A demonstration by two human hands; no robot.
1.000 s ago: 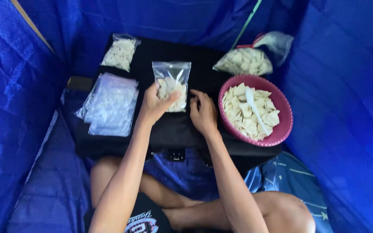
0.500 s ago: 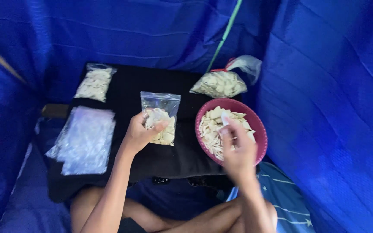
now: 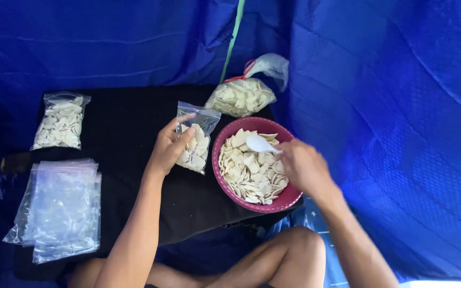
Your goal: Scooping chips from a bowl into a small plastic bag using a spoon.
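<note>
Mid-scoop: right hand (image 3: 305, 168) grips a white spoon (image 3: 261, 144) over the pink bowl (image 3: 225, 184); left hand (image 3: 167, 149) clasps the seemingly half-filled bag (image 3: 196, 140), awaiting chips.

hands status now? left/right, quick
Left hand: closed on the small clear bag of pale chips.
Right hand: closed on the white spoon over the pink bowl.

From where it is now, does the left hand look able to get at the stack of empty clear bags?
Probably yes, but not freely: the left hand is gripping the part-filled small bag. The stack of empty clear bags lies uncovered on the black surface on that hand's own side, with nothing between them.
</note>
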